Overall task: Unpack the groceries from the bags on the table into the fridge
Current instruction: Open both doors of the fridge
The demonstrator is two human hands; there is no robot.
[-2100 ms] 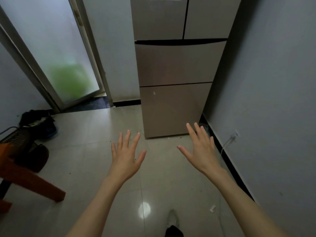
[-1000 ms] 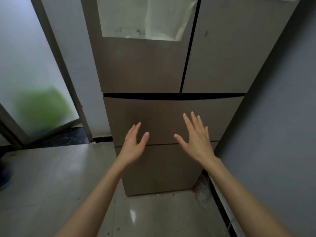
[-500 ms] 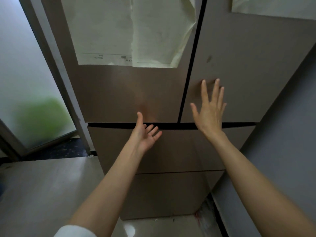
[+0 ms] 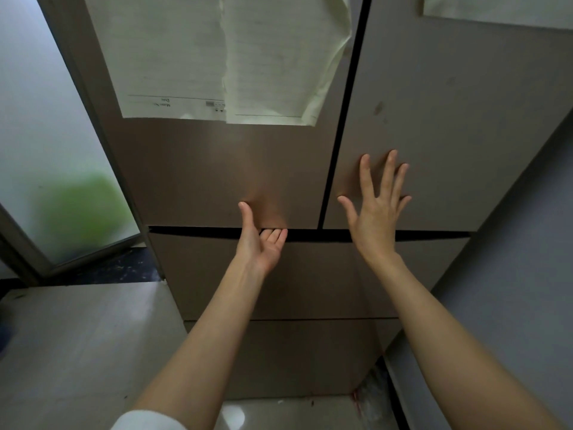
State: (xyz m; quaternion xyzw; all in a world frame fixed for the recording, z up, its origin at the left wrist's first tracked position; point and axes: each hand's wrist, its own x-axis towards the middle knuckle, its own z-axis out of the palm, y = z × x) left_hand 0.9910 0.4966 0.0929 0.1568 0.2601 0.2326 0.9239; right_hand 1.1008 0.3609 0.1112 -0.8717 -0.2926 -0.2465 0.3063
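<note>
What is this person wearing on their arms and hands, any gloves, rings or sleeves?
Both hands are bare: no gloves, rings or watch show on the left hand or the right hand. The forearms are uncovered. Only a white sleeve shows, pushed up on the left arm at the picture's bottom edge.

The fridge (image 4: 217, 181) filled the way ahead, both upper doors shut. The dark gap under the left door admitted the left hand (image 4: 262, 243), its fingers curled up into it. The right hand (image 4: 376, 212) was spread flat over the right door (image 4: 449, 135). A wall (image 4: 511, 305) closed off the right side; open floor (image 4: 77, 336) lay left.
</note>
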